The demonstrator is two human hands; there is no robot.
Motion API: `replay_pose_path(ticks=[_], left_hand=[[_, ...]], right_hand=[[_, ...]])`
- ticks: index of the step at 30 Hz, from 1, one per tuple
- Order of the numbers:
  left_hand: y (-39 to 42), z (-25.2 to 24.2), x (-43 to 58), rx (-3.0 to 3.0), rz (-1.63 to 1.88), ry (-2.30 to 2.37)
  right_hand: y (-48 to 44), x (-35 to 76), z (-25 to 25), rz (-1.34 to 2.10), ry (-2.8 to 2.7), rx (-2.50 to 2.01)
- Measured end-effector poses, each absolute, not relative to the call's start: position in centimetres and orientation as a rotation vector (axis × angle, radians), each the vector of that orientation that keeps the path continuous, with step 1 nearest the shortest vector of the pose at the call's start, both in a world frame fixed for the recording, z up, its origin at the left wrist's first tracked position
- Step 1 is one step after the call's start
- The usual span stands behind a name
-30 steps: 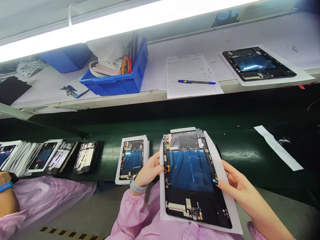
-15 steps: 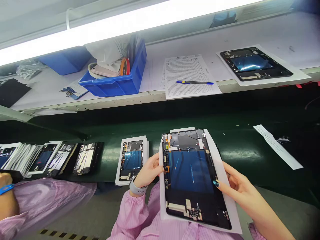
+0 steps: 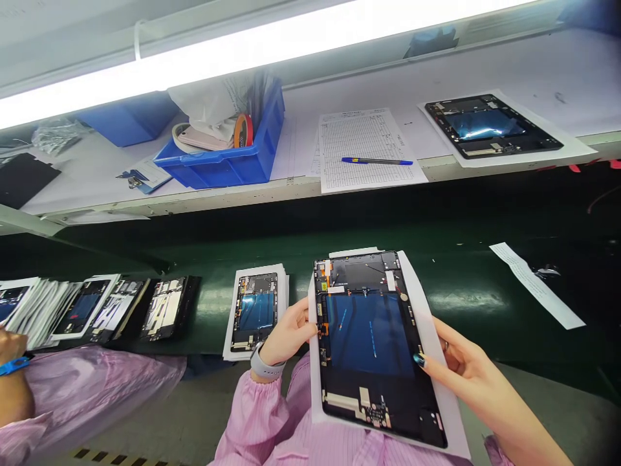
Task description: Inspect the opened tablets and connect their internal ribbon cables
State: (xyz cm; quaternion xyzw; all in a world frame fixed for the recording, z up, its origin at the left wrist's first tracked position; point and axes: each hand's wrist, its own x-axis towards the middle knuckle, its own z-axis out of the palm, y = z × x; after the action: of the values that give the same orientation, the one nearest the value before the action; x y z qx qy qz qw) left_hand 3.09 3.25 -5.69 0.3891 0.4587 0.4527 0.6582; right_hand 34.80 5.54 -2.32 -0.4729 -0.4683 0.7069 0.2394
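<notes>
A tablet with its inside exposed (image 3: 371,336) lies face up on a white sheet (image 3: 449,414), both held above my lap. Its blue battery area, orange ribbon cables and small boards show. My left hand (image 3: 290,333) grips the left edge, thumb on the rim and fingers behind. On the right edge, my right hand (image 3: 463,366) presses its thumb on the frame, the other fingers under the sheet. Beside my left wrist, a similar open tablet (image 3: 255,310) rests on a stack of white sheets.
The green bench (image 3: 460,298) carries several tablets with sheets (image 3: 80,310) at left and a paper strip (image 3: 538,285) at right. On the shelf are a blue bin (image 3: 218,168), a form (image 3: 359,133), a pen (image 3: 377,161) and another open tablet (image 3: 495,126). A co-worker's hand (image 3: 12,346) is far left.
My hands and the held tablet stay almost still. The co-worker's hand at the far left has shifted slightly, and the dark item beside it is no longer seen.
</notes>
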Motion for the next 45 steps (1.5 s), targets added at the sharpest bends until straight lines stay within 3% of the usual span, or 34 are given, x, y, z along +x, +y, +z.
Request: replay_pose_path(ticks=[11, 20, 28, 37, 45], left_hand=[[2.5, -7.7, 2.4, 0.8, 1.101, 0.962], [2.1, -7.6, 2.8, 0.562, 1.122, 0.957], [2.6, -8.6, 2.3, 0.518, 1.24, 1.277], [3.5, -15.6, -4.5, 0.486, 1.426, 1.586], [0.2, -21.3, -14.1, 0.338, 1.294, 1.862]], right_hand=[[6.9, 34.3, -3.3, 2.022, -1.169, -1.159], [9.9, 32.0, -4.6, 1.87, -1.081, -1.026], [9.9, 31.1, -5.8, 1.936, -1.181, -1.082], [5.0, 27.8, -14.2, 2.355, -1.369, -1.076], [6.9, 28.8, -16.1, 2.203, -1.401, -1.137]])
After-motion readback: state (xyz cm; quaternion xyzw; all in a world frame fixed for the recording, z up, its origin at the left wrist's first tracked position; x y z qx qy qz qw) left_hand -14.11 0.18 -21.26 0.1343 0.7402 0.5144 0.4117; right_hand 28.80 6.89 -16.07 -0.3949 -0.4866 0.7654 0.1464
